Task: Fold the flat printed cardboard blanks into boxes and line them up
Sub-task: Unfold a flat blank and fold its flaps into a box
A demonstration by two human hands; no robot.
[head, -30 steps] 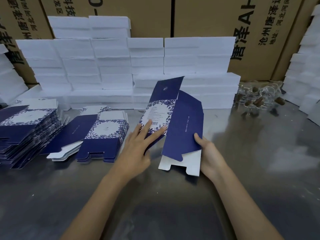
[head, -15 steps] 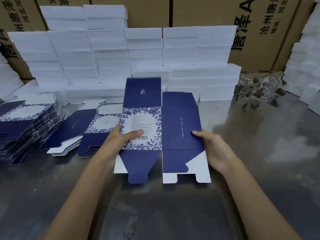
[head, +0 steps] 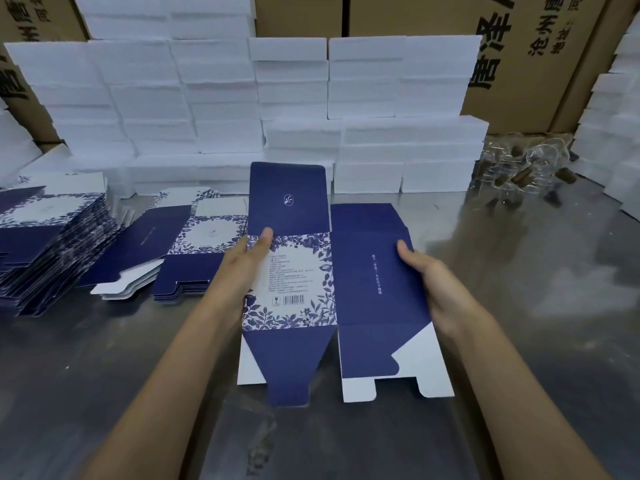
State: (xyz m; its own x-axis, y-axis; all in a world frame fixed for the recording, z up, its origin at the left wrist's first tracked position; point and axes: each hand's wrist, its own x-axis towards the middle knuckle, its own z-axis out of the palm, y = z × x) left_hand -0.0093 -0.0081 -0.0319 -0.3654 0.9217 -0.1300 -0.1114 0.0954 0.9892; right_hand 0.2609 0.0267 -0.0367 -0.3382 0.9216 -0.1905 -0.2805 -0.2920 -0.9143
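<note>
I hold one navy and white printed cardboard blank (head: 360, 289) spread in front of me above the steel table. Its floral label panel with a barcode faces me on the left, a plain navy panel on the right. My left hand (head: 242, 268) grips the blank's left edge, thumb on the label panel. My right hand (head: 429, 282) grips the right edge, thumb on the navy panel. Flat blanks wait in a tall stack (head: 48, 244) at far left and a lower pile (head: 180, 251) next to it.
White foam blocks (head: 294, 109) are stacked in a wall along the back, with more at the right edge (head: 620, 126). Brown cartons (head: 540, 46) stand behind them. Clear glass pieces with corks (head: 519, 171) lie at back right. The steel table (head: 536, 306) is reflective.
The blank went from half folded and tilted to spread open facing me. My left hand shifted from pressing the label panel to gripping its left edge, thumb higher up.
</note>
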